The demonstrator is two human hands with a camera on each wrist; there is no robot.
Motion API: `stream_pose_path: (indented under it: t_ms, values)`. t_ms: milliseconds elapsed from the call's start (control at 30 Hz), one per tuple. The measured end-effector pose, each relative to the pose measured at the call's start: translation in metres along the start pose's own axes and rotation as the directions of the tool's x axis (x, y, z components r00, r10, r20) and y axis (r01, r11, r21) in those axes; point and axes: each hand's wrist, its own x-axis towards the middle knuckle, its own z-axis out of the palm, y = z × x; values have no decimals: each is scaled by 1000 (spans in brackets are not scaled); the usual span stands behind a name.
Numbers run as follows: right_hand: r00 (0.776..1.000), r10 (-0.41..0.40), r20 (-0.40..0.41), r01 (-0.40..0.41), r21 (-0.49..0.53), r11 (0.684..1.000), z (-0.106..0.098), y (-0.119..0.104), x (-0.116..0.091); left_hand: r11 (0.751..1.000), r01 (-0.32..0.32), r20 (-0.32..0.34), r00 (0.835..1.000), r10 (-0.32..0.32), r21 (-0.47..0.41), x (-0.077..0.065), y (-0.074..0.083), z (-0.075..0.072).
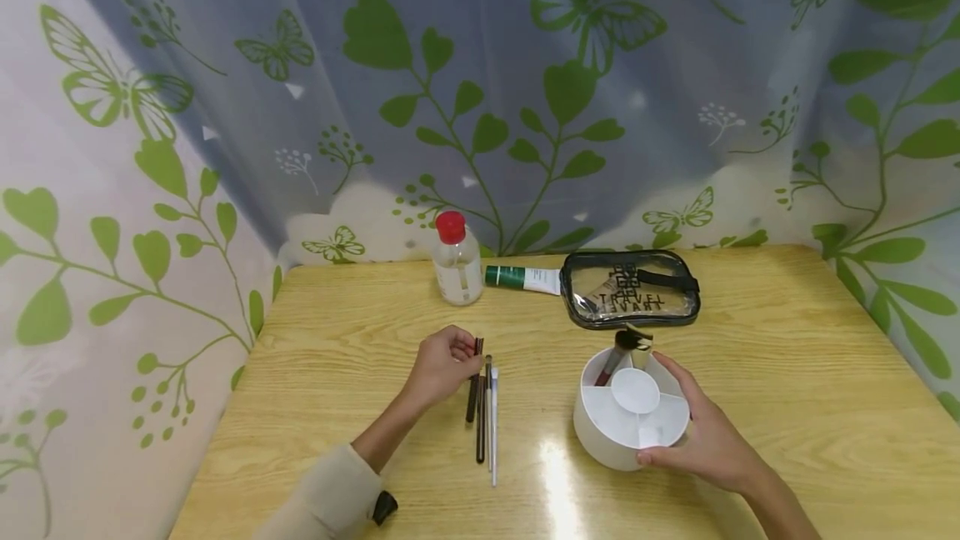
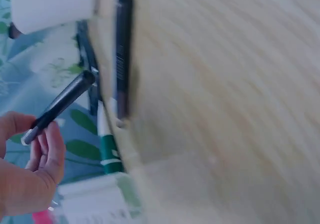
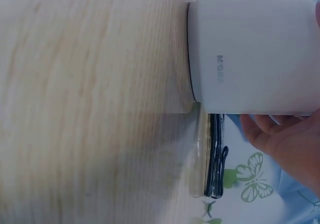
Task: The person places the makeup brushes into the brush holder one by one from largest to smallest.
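My left hand (image 1: 447, 367) pinches a slim dark cosmetic pencil (image 2: 61, 103) between thumb and fingers; it tilts up off the table in the left wrist view. Just right of that hand, a dark pencil (image 1: 481, 432) and slim brushes with pale handles (image 1: 494, 432) lie side by side on the wood. My right hand (image 1: 701, 436) grips the side of a white round organizer (image 1: 611, 444), thumb at the near rim and fingers round the far side. A makeup brush (image 1: 617, 357) with a dark head and a second gold-coloured one (image 1: 641, 352) stand in its back compartment.
Behind, on the wooden table (image 1: 337, 340), stand a clear bottle (image 1: 459, 273) with a red cap, a green and white tube (image 1: 517, 277) and a clear black-edged travel pouch (image 1: 630, 290). A patterned curtain (image 1: 480, 107) hangs along the table's back edge.
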Motion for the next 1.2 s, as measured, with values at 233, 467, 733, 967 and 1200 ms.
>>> stream_pose_path:
  t_ms: [233,467,733,967,1200]
  values:
    - [1000,3,8,-3,-2,1000,-1,-1,0,979,-86,11,996,90,-187,-7,34,14]
    - [1000,-2,13,2,-8,1000,-1,-1,0,907,-146,28,985,171,-396,-14,64,28]
    - [1000,-4,7,5,-21,1000,-1,-2,0,861,-190,9,975,220,-471,-16,77,47]
    - [1000,3,13,-3,-14,1000,0,-2,1,847,-185,12,975,221,-498,-16,77,62]
    - [1000,8,15,-8,-6,1000,-1,-1,0,892,-136,52,983,175,-432,-17,73,72]
